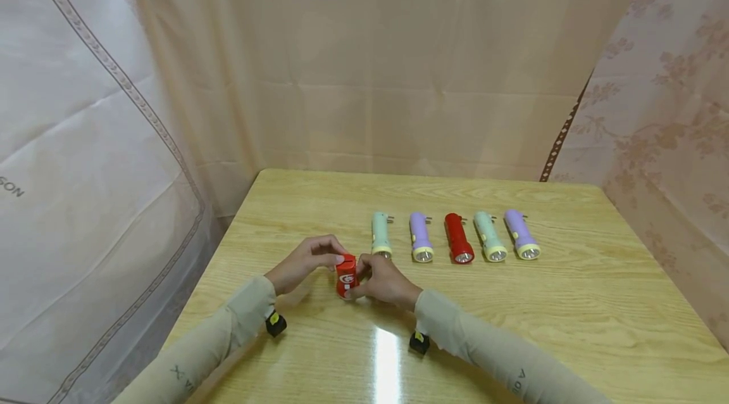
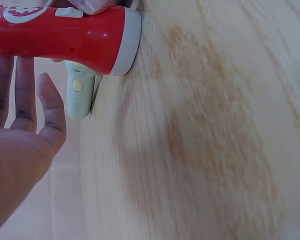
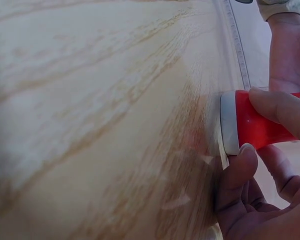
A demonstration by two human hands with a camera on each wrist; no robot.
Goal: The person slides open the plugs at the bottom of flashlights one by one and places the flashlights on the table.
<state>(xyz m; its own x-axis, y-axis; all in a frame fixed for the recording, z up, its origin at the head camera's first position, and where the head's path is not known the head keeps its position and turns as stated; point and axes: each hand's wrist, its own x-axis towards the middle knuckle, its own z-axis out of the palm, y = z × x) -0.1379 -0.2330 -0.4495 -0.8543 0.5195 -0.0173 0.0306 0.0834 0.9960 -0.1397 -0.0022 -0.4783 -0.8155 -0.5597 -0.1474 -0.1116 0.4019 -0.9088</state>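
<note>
A red flashlight (image 1: 346, 277) with a white rim stands upright, lens end down, on or just above the table. My left hand (image 1: 306, 263) holds it near the top, thumb and a finger at its upper end. Lower down, my right hand (image 1: 390, 280) grips the body close to the head. In the left wrist view the flashlight (image 2: 65, 37) shows a white switch and a round white emblem, with several fingers of the left hand (image 2: 20, 145) bent toward it. From the right wrist, the right hand's thumb (image 3: 280, 107) lies along the red body by the white rim (image 3: 229, 122).
Behind the hands several flashlights lie in a row: a mint one (image 1: 380, 233), a purple one (image 1: 420, 236), a red one (image 1: 457, 236), another mint one (image 1: 488, 234) and another purple one (image 1: 519, 233). Hanging cloth (image 1: 398, 75) surrounds the wooden table (image 1: 569, 328).
</note>
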